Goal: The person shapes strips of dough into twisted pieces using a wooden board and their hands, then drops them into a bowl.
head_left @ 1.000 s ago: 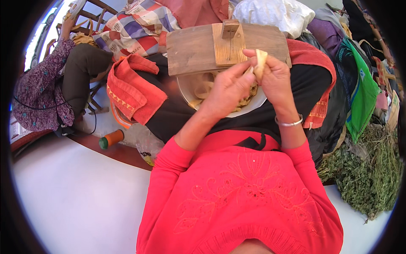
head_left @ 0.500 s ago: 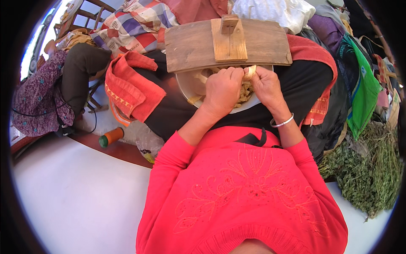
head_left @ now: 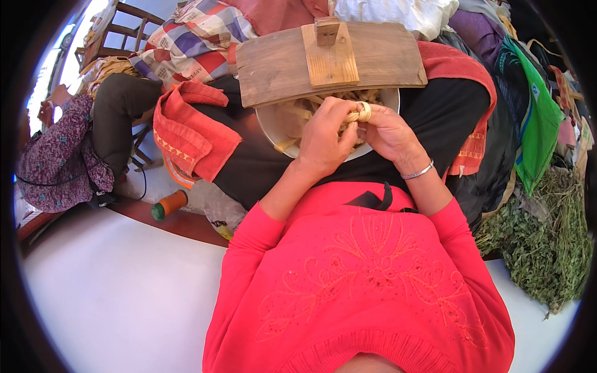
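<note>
A person in a bright pink embroidered top sits with both hands over a white bowl (head_left: 273,127) in the lap. The left hand (head_left: 323,133) and the right hand (head_left: 388,133) — a thin silver bangle (head_left: 416,172) at its wrist — close together on a small pale coil of flat strip (head_left: 362,112), fingertips pinching it from both sides just above the bowl's near rim. The coil looks light and pliable, likely to spring loose if the pinch eases; a hold across its wound edges would seem the surest. More pale strips (head_left: 311,112) lie loose in the bowl. Across the bowl's far rim rests a worn wooden board (head_left: 273,65) with an upright block (head_left: 326,30) — beyond it, checked cloth (head_left: 193,37). An orange-red towel (head_left: 186,133) lies at the left, dried green herbs (head_left: 547,248) at the right. Another person in purple floral sleeves (head_left: 53,155) sits far left.
</note>
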`<state>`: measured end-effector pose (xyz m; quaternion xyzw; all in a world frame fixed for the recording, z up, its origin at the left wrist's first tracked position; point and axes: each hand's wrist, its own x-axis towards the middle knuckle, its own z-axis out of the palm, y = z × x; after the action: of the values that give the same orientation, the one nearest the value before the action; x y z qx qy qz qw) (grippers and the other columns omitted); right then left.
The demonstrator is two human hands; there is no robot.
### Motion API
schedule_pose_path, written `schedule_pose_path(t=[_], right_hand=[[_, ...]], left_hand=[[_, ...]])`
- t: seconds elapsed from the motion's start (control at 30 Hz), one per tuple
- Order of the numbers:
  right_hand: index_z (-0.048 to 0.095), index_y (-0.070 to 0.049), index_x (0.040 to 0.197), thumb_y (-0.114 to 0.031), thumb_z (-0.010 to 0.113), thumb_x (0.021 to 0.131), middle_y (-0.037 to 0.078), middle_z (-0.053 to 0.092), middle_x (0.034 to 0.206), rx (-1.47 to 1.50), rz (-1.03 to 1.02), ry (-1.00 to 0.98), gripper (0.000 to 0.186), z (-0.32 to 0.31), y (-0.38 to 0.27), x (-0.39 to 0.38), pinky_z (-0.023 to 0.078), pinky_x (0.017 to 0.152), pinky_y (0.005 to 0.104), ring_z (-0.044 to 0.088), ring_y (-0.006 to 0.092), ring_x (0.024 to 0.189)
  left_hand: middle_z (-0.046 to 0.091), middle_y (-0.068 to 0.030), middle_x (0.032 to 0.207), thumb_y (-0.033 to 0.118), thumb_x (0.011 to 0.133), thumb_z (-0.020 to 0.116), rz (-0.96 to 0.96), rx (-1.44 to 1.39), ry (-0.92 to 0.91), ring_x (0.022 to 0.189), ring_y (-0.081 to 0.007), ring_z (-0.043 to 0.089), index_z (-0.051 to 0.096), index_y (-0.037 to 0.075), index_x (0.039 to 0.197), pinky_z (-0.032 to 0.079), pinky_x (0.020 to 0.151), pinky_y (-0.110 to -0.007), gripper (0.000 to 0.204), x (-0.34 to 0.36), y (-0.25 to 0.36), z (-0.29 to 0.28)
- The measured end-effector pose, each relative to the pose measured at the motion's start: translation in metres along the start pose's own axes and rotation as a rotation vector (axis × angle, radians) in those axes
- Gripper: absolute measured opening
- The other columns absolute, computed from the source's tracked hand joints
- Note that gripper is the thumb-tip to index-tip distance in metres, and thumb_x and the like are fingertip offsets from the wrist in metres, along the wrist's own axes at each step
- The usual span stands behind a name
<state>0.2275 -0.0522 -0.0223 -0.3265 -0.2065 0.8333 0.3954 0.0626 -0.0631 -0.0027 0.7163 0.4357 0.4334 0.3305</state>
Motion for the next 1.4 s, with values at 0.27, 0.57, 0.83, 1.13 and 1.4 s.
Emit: schedule_pose_path(t=[0.27, 0.57, 0.83, 1.13, 1.4], right_hand=[[0.062, 0.007, 0.088, 0.002, 0.057, 0.085, 0.011, 0.056, 0.114, -1.209, -0.731, 0.293, 0.007, 0.018, -0.001, 0.009, 0.046, 0.083, 0.0279, 0.057, 0.0213, 0.096], [0.063, 0.007, 0.087, 0.003, 0.062, 0.081, 0.013, 0.056, 0.111, -1.183, -0.943, 0.324, 0.007, 0.029, -0.009, 0.002, 0.045, 0.082, 0.0275, 0.057, 0.0204, 0.094], [0.063, 0.002, 0.111, -0.011, 0.058, 0.094, 0.004, 0.058, 0.113, -0.424, -0.610, 0.416, 0.023, -0.010, -0.020, 0.023, 0.044, 0.085, 0.0236, 0.054, 0.0107, 0.100], [0.061, 0.001, 0.091, -0.017, 0.065, 0.089, 0.005, 0.059, 0.068, -1.235, -0.100, 0.080, 0.019, 0.013, -0.051, -0.009, 0.045, 0.057, 0.0279, 0.054, 0.0098, 0.062], [0.063, -0.001, 0.087, -0.008, 0.062, 0.087, 0.010, 0.062, 0.075, -1.772, -0.756, -0.090, 0.007, -0.008, -0.046, -0.024, 0.047, 0.061, 0.0296, 0.057, 0.0283, 0.065]], left_hand=[[0.058, -0.0083, 0.073, 0.017, 0.091, 0.054, -0.330, -0.110, -0.115, 0.066, -0.0174, 0.055, 0.057, -0.001, 0.096, 0.045, 0.063, -0.030, 0.019, 0.029, -0.009, 0.006], [0.052, -0.0007, 0.065, 0.023, 0.096, 0.049, -0.962, -1.002, -0.026, 0.043, -0.0071, 0.037, 0.055, 0.009, 0.090, 0.029, 0.038, -0.023, 0.017, 0.016, -0.015, 0.012], [0.053, -0.0033, 0.068, 0.014, 0.094, 0.055, -0.336, -0.160, -0.024, 0.055, -0.0162, 0.053, 0.059, 0.005, 0.096, 0.039, 0.046, -0.031, 0.011, -0.017, -0.006, 0.006], [0.055, -0.0082, 0.073, 0.010, 0.084, 0.065, 0.096, 0.404, -0.005, 0.063, -0.0260, 0.056, 0.063, 0.006, 0.091, 0.044, 0.055, -0.035, 0.008, 0.000, -0.007, -0.021], [0.052, 0.0069, 0.071, 0.014, 0.092, 0.061, -0.653, -0.495, -0.294, 0.065, -0.0047, 0.047, 0.065, -0.001, 0.090, 0.039, 0.056, -0.022, 0.016, -0.010, -0.012, -0.049]])
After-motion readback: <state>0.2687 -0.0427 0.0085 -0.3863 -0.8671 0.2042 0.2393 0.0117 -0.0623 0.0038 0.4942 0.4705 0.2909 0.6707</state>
